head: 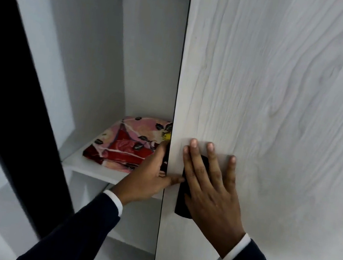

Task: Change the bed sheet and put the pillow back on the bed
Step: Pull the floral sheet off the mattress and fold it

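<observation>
Dark sleeves [83,228] with white cuffs closest to me. Right hand [209,185] flat on pale wood-grain wardrobe door [284,91], fingers straight and spread, partly covering black handle [184,201]. Left hand [149,176] grips door edge, thumb on front face, fingers hooked behind. Folded floral bed sheet [127,145], red and pink, lies on white shelf [92,171] inside wardrobe, just left of door edge.

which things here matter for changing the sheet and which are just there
For the job:
- folded floral sheet on the wardrobe shelf
- wardrobe door, with the left hand gripping its edge and the right hand flat on it

Just there:
- black door handle under the right hand
- black frame at left
</observation>
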A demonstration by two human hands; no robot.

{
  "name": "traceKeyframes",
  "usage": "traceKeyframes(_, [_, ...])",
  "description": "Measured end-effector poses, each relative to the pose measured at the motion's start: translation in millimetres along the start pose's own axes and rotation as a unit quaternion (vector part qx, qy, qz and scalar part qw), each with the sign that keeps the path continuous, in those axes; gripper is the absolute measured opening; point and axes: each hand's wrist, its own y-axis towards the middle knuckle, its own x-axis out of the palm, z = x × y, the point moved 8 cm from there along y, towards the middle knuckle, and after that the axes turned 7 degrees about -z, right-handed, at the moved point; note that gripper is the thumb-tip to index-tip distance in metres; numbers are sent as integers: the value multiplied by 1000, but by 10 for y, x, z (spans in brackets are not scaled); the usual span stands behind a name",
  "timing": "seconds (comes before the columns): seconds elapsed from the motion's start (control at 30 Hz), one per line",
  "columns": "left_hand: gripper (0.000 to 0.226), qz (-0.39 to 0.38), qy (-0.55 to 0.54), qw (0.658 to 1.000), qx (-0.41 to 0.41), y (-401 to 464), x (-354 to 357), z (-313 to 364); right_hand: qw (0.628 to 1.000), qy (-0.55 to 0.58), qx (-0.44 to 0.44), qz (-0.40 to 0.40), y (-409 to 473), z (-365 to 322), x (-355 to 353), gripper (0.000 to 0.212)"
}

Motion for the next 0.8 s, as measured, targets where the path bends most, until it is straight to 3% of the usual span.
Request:
traceKeyframes(0.1, [108, 121, 183, 975, 37, -248, -273, 9, 1000, 10, -25, 12, 196, -246, 1, 78])
traceKeyframes(0.2, [110, 237, 409, 878, 75, -496, -454, 41, 998, 40, -50, 21, 385, -490, -14, 70])
traceKeyframes(0.27, [99, 257, 521, 808, 102, -588, -479, 53, 996, 66, -57, 23, 506, -660, -19, 70])
traceKeyframes(0.33, [90, 260, 588, 761, 86, -638, -572, -29, 994, 85, -61, 26, 635, -849, -18, 71])
traceKeyframes(0.57, [85, 237, 678, 694, -48, -800, -1131, -345, 990, 127, -52, 26, 1023, -1400, -16, 83])
traceKeyframes(0.8, [81, 237, 695, 665, -135, -966, -1607, -610, 986, 157, -55, 14, 1345, -1858, -66, 83])
